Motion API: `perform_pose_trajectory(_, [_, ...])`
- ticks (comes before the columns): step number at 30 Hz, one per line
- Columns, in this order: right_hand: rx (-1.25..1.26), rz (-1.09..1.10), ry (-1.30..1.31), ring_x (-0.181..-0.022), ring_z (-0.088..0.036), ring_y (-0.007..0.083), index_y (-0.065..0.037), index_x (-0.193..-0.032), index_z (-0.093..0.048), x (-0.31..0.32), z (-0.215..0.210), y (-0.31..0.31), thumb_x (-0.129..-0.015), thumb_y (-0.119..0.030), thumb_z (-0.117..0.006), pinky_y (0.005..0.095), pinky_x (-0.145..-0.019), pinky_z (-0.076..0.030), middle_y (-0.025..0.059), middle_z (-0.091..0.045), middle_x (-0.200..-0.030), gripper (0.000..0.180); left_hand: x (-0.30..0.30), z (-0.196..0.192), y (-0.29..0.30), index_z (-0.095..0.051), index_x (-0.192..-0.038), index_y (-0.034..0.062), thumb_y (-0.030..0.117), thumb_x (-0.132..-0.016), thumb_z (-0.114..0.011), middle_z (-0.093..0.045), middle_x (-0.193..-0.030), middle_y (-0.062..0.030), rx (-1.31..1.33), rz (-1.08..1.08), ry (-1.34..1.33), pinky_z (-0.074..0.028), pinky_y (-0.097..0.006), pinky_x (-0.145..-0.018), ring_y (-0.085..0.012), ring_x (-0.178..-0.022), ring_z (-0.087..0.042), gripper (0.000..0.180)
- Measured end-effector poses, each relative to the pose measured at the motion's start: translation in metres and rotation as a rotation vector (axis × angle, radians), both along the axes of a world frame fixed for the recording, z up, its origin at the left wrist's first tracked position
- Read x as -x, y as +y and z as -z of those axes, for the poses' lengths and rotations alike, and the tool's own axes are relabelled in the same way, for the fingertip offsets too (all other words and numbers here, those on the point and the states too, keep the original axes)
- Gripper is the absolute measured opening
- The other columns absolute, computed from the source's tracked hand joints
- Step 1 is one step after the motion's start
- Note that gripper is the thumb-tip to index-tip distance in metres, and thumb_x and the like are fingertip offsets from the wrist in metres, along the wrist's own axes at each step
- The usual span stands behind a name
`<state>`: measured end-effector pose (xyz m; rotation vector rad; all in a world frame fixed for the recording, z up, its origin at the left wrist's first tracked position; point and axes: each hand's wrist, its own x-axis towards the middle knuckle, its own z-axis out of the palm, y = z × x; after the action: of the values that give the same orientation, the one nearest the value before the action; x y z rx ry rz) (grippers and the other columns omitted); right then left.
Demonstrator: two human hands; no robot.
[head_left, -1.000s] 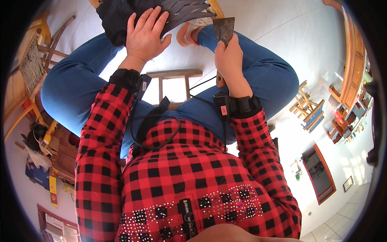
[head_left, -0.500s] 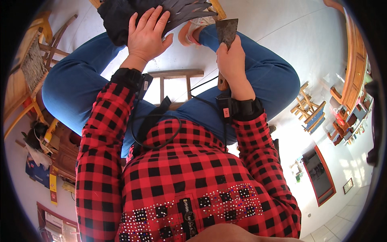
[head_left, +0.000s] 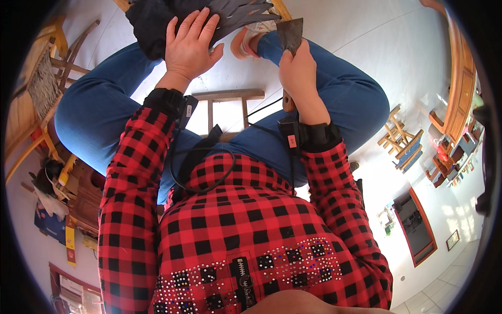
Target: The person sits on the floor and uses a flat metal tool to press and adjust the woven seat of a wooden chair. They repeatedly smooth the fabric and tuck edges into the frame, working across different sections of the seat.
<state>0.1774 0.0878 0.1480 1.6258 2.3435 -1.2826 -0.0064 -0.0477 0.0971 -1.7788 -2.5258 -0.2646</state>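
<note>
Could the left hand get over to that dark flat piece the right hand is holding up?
Probably yes. The left hand lies flat on the dark slatted material, close to the dark flat piece gripped by the right hand, with only open floor showing between them.

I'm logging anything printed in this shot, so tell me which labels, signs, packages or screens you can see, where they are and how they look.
Small pink label: on the black right wrist band, rectangular.
Small white label: on the black left wrist band, narrow.
Yellow tag: hanging at the lower left, a long strip.
No screens or packages show clearly.
</note>
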Motion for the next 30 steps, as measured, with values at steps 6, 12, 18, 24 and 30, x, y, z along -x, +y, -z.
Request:
perform_pose_trajectory(6, [0.030, -0.009, 0.005, -0.085, -0.059, 0.0467, 0.003, -0.109, -0.045, -0.0025, 0.0023, 0.0003, -0.087, -0.009, -0.048, 0.0488, -0.075, -0.046, 0.0282, -0.062, -0.086, 0.026, 0.0005, 0.0012, -0.0007, -0.056, -0.124, 0.0197, 0.038, -0.075, -0.066, -0.052, -0.132, -0.0046, -0.020, 0.003, -0.010, -0.022, -0.048, -0.108, -0.0210, -0.123, -0.045, 0.054])
perform_pose_trajectory(12, [-0.005, -0.008, 0.015, -0.084, -0.060, 0.0461, 0.003, -0.109, -0.045, -0.0034, -0.0017, 0.0015, -0.087, -0.009, -0.048, 0.0485, -0.074, -0.046, 0.0281, -0.062, -0.086, 0.025, 0.0007, 0.0012, -0.0002, -0.056, -0.125, 0.0193, 0.039, -0.076, -0.066, -0.052, -0.132, -0.0050, -0.021, 0.008, 0.001, -0.022, -0.048, -0.108, -0.0209, -0.123, -0.045, 0.054])
perform_pose_trajectory(18, [-0.009, -0.010, -0.002, -0.084, -0.060, 0.0463, 0.003, -0.107, -0.045, -0.0033, -0.0045, 0.0011, -0.087, -0.009, -0.048, 0.0487, -0.073, -0.046, 0.0285, -0.062, -0.085, 0.024, -0.0004, 0.0003, -0.0015, -0.055, -0.125, 0.0192, 0.039, -0.076, -0.066, -0.052, -0.132, -0.0054, 0.010, 0.005, 0.005, -0.022, -0.048, -0.108, -0.0213, -0.124, -0.045, 0.054])
perform_pose_trajectory(24, [-0.024, -0.017, -0.011, -0.083, -0.060, 0.0468, 0.003, -0.109, -0.045, -0.0015, -0.0013, 0.0007, -0.087, -0.009, -0.048, 0.0487, -0.073, -0.047, 0.0286, -0.062, -0.085, 0.025, -0.0004, 0.0004, -0.0022, -0.056, -0.125, 0.0194, 0.040, -0.076, -0.065, -0.052, -0.133, -0.0050, 0.007, 0.007, 0.007, -0.022, -0.048, -0.108, -0.0212, -0.124, -0.045, 0.054])
perform_pose_trajectory(30, [-0.018, -0.008, 0.014, -0.083, -0.060, 0.0469, 0.003, -0.109, -0.046, -0.0037, -0.0023, -0.0003, -0.086, -0.009, -0.048, 0.0488, -0.073, -0.047, 0.0286, -0.062, -0.085, 0.025, 0.0004, 0.0014, -0.0020, -0.056, -0.125, 0.0196, 0.040, -0.076, -0.065, -0.052, -0.132, -0.0046, -0.007, 0.004, 0.017, -0.022, -0.047, -0.108, -0.0208, -0.124, -0.045, 0.053])
